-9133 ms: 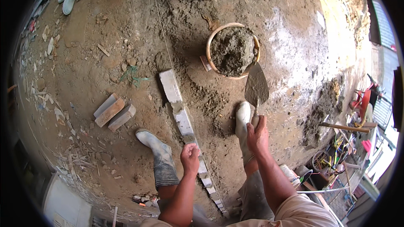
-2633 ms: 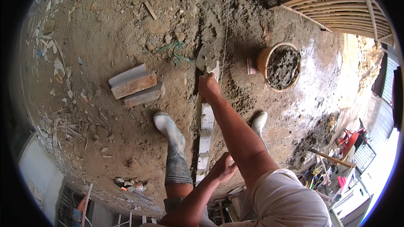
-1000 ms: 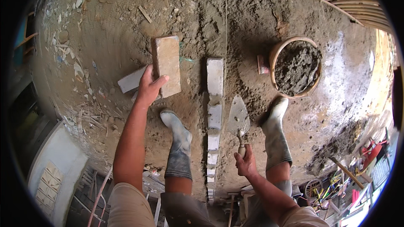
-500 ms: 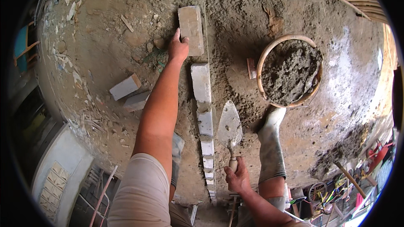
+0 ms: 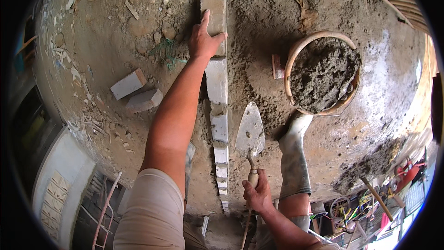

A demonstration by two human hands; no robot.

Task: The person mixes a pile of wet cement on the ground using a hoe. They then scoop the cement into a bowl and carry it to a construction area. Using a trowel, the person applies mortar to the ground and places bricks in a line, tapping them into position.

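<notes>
A tan-grey brick (image 5: pixel 213 5) lies at the far end of a row of bricks (image 5: pixel 216 79), close beside a taut string (image 5: pixel 226 24). My left hand (image 5: pixel 204 40) grips it from above, index finger along its top and thumb across to its right edge. The fingers on its left side are partly hidden. Lower right, my right hand (image 5: pixel 259 192) is closed round the wooden handle of a trowel (image 5: pixel 250 129). The trowel's blade points away from me, just right of the row, with a little mortar stuck on it.
Right of the row stands a round bucket (image 5: pixel 291 58) of wet mortar (image 5: pixel 323 76), a reddish brick piece (image 5: pixel 277 66) beside it. Two loose bricks (image 5: pixel 128 84) lie on the left. My right boot (image 5: pixel 294 157) stands near the bucket. Tools and a wheel (image 5: pixel 340 207) crowd the lower right.
The far brick has shifted right, into line with the row and against the string. My left hand has moved from its left side over its top. The trowel stays in my right hand.
</notes>
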